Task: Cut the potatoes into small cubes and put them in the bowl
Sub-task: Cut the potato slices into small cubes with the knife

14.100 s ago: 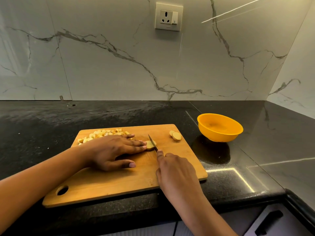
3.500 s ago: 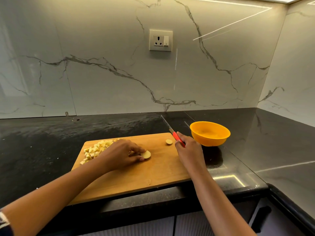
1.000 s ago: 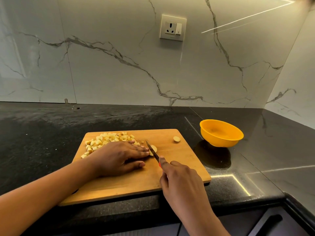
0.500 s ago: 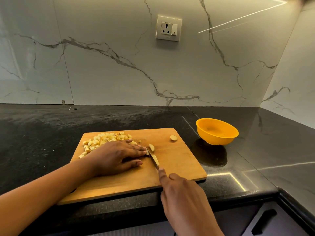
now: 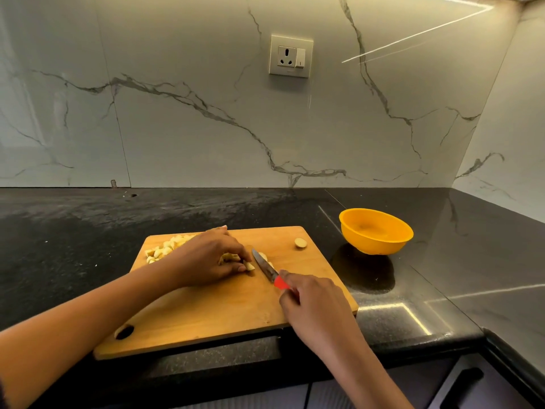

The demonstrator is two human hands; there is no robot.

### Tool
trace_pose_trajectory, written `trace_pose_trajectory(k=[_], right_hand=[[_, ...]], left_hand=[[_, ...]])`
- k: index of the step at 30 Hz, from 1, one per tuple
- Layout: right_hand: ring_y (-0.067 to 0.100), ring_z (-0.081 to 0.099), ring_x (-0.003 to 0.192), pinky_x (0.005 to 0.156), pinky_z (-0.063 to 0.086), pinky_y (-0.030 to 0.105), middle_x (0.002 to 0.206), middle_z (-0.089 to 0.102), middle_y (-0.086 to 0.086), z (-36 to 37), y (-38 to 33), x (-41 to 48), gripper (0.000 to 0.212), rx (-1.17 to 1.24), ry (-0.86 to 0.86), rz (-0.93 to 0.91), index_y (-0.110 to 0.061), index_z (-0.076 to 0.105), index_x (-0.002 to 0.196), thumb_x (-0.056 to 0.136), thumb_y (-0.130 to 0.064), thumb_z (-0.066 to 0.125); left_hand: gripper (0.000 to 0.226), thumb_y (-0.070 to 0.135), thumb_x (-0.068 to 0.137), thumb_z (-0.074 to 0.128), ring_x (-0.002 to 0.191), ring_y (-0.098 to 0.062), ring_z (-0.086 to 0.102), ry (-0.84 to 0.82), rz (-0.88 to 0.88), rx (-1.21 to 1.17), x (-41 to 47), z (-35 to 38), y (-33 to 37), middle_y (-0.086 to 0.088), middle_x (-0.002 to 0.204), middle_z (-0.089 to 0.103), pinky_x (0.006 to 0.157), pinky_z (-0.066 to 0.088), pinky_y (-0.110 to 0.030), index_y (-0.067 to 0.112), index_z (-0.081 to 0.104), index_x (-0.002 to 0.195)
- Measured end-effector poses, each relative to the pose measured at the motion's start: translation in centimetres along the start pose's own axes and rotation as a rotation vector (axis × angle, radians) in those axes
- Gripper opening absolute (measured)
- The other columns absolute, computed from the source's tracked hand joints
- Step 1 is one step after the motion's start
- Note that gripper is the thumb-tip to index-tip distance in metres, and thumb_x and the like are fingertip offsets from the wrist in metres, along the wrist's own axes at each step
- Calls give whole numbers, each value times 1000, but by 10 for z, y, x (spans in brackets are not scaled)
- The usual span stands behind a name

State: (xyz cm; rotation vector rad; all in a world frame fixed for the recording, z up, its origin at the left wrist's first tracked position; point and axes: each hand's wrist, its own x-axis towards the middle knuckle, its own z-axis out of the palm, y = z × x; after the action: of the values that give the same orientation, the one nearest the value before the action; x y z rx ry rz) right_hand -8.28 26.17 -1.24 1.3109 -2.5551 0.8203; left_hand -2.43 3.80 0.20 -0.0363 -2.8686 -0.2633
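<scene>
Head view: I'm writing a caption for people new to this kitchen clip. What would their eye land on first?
Most likely the bright orange bowl, apparently empty, on the black counter right of the wooden cutting board. Next, at mid-board, the left hand holds potato pieces while the right hand grips a red-handled knife, its blade beside them. A pile of potato cubes lies at the board's far left corner.

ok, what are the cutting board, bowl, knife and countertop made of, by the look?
Cutting board: wood, possibly bamboo; matte tan surface with faint grain.
Bowl: likely plastic; uniform orange with a smooth, soft sheen.
Knife: metal blade with a dull grey glint; the red handle is probably plastic.
Countertop: polished dark stone, likely granite; it is speckled and mirrors the light strips.
</scene>
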Motion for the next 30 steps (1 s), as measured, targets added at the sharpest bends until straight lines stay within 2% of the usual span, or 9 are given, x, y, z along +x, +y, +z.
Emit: trace_pose_trajectory(k=[4, 6, 8, 13, 16, 19, 24, 27, 30], right_hand=[[1, 51, 84, 60, 36, 12, 124, 58, -13, -7, 3, 0, 41, 175, -44, 125, -35, 44, 139, 97, -35, 46], [2, 53, 102, 71, 38, 12, 133, 53, -14, -8, 4, 4, 41, 304, -88, 214, -36, 47, 137, 96, -36, 49], [5, 53, 104, 75, 41, 15, 131, 55, -12, -8, 3, 6, 40, 380, -102, 270, -37, 49, 136, 96, -36, 50], [1, 46, 68, 54, 33, 12, 101, 61, -16, -10, -3, -1, 43, 118, -1, 91, -38, 42, 139, 97, -36, 46], [1, 48, 81, 64, 32, 12, 110, 63, -14, -6, -8, -11, 45, 14, 56, -14, -37, 36, 143, 98, -36, 42], [3, 50, 86, 65, 34, 12, 110, 61, -15, -5, -9, -19, 47, -3, 75, -42, -36, 31, 145, 99, -37, 39], [2, 46, 85, 68, 30, 15, 112, 61, -14, -6, -7, -18, 47, 9, 87, -36, -35, 31, 146, 99, -36, 39], [3, 51, 91, 70, 34, 15, 115, 60, -14, -6, -7, -14, 48, -14, 87, -34, -34, 29, 146, 99, -36, 39], [5, 53, 91, 72, 38, 17, 110, 61, -14, -5, -7, -16, 48, -42, 95, -50, -34, 30, 146, 99, -35, 39]], left_hand=[[21, 34, 88, 62, 100, -2, 51, 60, 24, 54, -2, 3, -1, 13, 106, 66, 107, 16, -21, 30, 69, 108], [20, 35, 87, 63, 97, 3, 46, 92, 18, 59, -5, 5, 0, 15, 103, 64, 105, 15, -20, 31, 70, 106], [19, 35, 85, 66, 95, 3, 46, 119, -16, 40, -9, 6, 3, 17, 99, 63, 104, 19, -21, 30, 71, 102], [14, 37, 82, 69, 81, 6, 49, 174, -125, -26, -17, 6, 7, 23, 84, 58, 81, 36, -19, 32, 71, 96], [21, 49, 81, 63, 83, 13, 43, 159, -115, 21, -19, 8, 7, 27, 88, 55, 82, 33, -23, 38, 68, 98], [47, 69, 72, 44, 83, 14, 42, 107, -116, 36, -16, 8, 7, 30, 89, 52, 83, 36, -25, 39, 68, 100], [46, 63, 82, 43, 104, -3, 52, 81, -139, 150, -9, 6, 5, 15, 112, 63, 86, 27, -25, 35, 69, 108], [40, 58, 87, 48, 103, -4, 50, 83, -149, 179, -8, 5, 4, 14, 116, 61, 81, 25, -25, 35, 67, 113], [34, 53, 85, 56, 98, 0, 52, 112, -136, 113, -11, 6, 2, 14, 111, 65, 80, 33, -26, 35, 67, 112]])
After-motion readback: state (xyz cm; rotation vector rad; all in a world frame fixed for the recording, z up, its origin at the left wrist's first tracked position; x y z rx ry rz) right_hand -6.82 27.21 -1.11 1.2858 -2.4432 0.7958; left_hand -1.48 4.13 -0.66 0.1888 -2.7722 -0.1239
